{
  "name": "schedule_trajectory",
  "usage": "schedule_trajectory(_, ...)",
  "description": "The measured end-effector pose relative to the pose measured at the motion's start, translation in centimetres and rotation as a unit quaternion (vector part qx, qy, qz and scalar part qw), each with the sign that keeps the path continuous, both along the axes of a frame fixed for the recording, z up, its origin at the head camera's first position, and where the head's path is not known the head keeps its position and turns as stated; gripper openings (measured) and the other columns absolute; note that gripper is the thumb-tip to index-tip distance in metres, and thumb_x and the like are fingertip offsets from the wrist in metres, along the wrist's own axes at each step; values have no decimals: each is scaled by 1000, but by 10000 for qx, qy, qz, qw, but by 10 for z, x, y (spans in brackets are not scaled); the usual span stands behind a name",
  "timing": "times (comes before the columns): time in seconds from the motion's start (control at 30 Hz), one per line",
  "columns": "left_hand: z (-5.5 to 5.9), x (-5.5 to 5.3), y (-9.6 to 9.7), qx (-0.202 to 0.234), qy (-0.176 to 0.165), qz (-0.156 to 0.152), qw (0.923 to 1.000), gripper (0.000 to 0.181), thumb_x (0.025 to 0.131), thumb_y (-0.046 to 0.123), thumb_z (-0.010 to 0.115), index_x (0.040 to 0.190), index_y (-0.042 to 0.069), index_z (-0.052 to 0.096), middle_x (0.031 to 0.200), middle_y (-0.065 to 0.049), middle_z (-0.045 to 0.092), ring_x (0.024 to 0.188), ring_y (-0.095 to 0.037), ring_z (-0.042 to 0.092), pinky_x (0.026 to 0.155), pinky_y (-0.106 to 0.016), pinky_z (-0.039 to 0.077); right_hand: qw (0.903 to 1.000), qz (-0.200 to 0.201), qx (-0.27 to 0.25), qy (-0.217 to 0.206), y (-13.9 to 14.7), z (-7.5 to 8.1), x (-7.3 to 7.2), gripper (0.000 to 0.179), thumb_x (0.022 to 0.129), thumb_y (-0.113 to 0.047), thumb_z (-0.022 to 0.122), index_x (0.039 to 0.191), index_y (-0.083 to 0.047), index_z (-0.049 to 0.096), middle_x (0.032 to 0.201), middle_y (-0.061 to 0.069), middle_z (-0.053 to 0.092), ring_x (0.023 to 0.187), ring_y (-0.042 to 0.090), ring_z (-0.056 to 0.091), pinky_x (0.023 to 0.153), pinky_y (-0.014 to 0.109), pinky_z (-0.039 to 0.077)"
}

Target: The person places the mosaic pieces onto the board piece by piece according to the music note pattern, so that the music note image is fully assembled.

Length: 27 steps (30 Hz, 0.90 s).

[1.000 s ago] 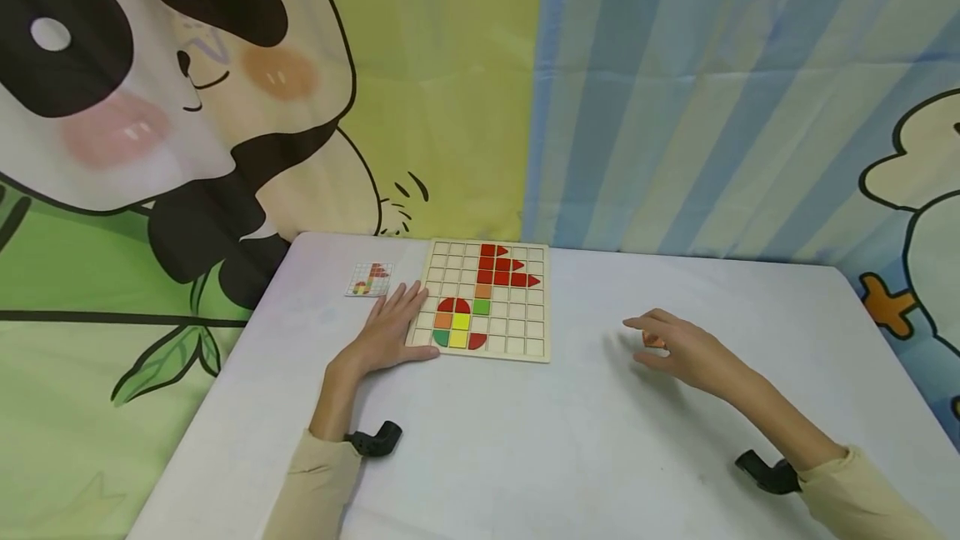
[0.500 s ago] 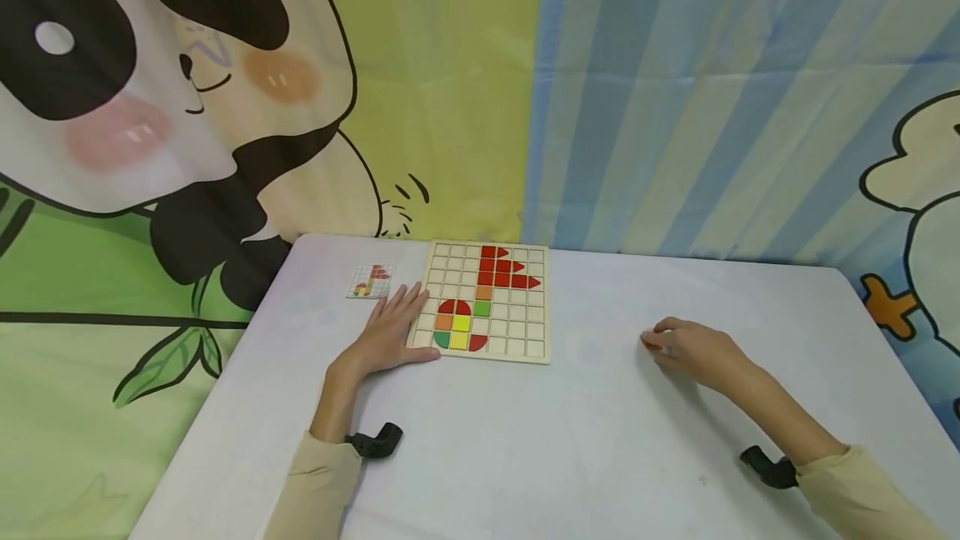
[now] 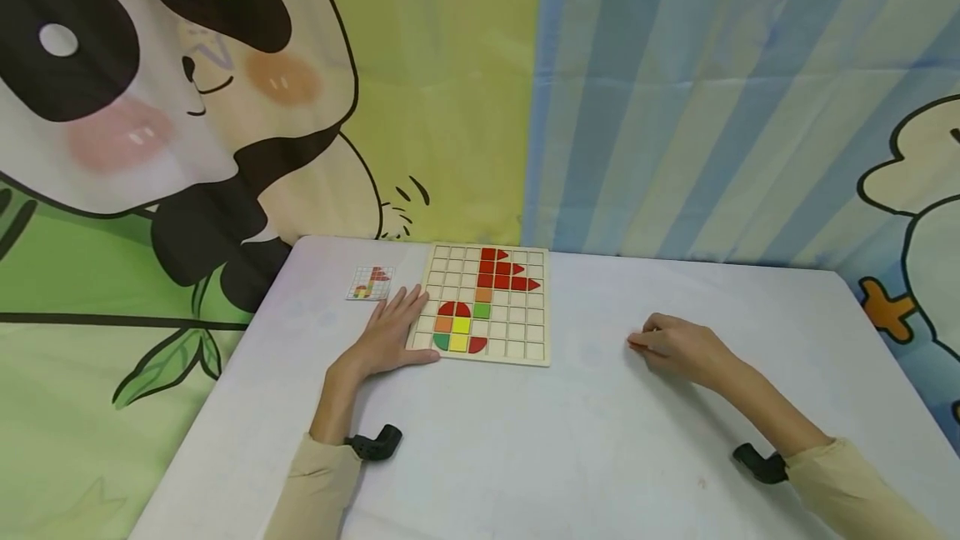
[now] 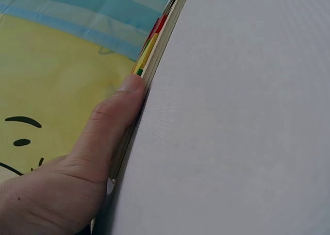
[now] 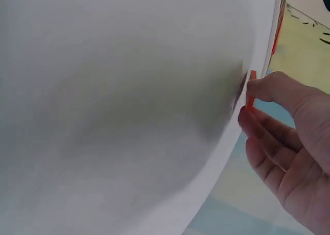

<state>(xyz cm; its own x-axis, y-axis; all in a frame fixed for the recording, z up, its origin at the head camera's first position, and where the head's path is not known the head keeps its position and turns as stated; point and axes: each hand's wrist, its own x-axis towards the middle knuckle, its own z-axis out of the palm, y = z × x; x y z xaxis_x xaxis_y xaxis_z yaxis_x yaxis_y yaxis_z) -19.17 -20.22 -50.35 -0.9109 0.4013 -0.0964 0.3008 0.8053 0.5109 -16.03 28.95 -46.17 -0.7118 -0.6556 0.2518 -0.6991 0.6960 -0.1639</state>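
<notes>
A wooden grid board (image 3: 517, 332) lies on the white table, with several coloured tiles set in its cells. Red tiles (image 3: 495, 281) fill part of its upper rows; orange, green, yellow and more red ones sit lower down. My left hand (image 3: 382, 342) rests at the board's lower left corner, fingers straight along its left edge. Its thumb (image 4: 111, 116) lies along the near edge. Right of the board, my right hand (image 3: 686, 352) pinches a thin orange tile (image 5: 251, 88) between thumb and fingertips, close to the tabletop.
A small pattern card (image 3: 371, 282) showing a coloured grid lies left of the board. Behind the table (image 3: 525, 457) hangs a printed cloth (image 3: 435, 90) with cartoon animals. Each wrist wears a black camera mount (image 3: 378, 442).
My right hand first hovered over the orange tile with its fingers parted, then took it between thumb and fingertips and moved slightly left. My left hand and the board have stayed in place.
</notes>
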Motion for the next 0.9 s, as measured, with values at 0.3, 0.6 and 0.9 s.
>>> schedule_trajectory(0.3, -1, 1, -3, 6, 50, -9, 10000, 110, 84, 58, 78, 165, 9, 23, 174, -13, 14, 162, -38, 4, 127, -63, 1, 9962, 529, -434, -546, -99, 15, -15, 22, 86, -7, 83, 108, -11, 82, 97, 0, 71, 81, 13, 64, 64, 23, 53)
schedule_trajectory(0.6, 0, -1, 0, -56, 43, 0, 10000, 110, 83, 59, 79, 165, 10, 24, 175, -12, 14, 162, -37, 4, 128, -62, 1, 9904, 1002, -509, -804, -184, 11, -42, 14, 90, -13, 81, 103, -10, 82, 95, 2, 71, 82, 14, 62, 68, 19, 53)
schedule_trajectory(0.9, 0, 0, -1, -62, 33, -20, 10000, 110, 84, 60, 78, 165, 10, 24, 175, -12, 13, 162, -38, 5, 128, -62, 1, 9898, 1214, -73, -739, -207, 2, -54, 10, 92, -10, 78, 100, -6, 82, 95, 6, 67, 82, 17, 62, 71, 20, 54)
